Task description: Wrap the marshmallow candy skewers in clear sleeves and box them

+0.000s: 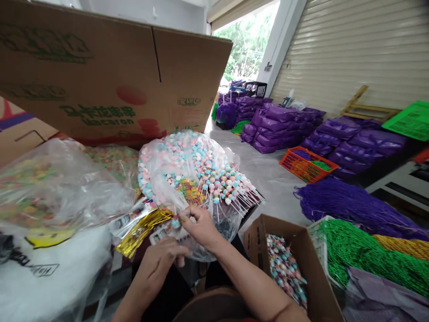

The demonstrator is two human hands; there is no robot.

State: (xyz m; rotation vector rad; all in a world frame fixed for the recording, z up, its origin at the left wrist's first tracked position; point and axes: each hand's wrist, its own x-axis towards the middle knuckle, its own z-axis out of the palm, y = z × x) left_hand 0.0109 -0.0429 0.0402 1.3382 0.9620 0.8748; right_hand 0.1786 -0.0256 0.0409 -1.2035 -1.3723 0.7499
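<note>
My right hand [199, 226] pinches a small candy piece in clear wrap [175, 221] at its fingertips, over the near edge of the work surface. Just below and left, my left hand [164, 257] is blurred, its fingers bent toward the right hand. Beyond them lies a large clear bag of pink, blue and white candies [187, 147]. Skewered candies on white sticks [231, 185] are piled at its right, with colourful ring candies [191, 190] nearer. Gold twist ties [144, 230] and printed clear wrappers [130, 217] are left of my hands.
A tall cardboard box [110, 80] stands behind the candies. Bags of ring candies [40, 192] fill the left. At lower right, a carton [301, 250] holds wrapped candies beside green cord [375, 259]. Purple sacks [278, 125] and an orange crate [304, 165] are farther back.
</note>
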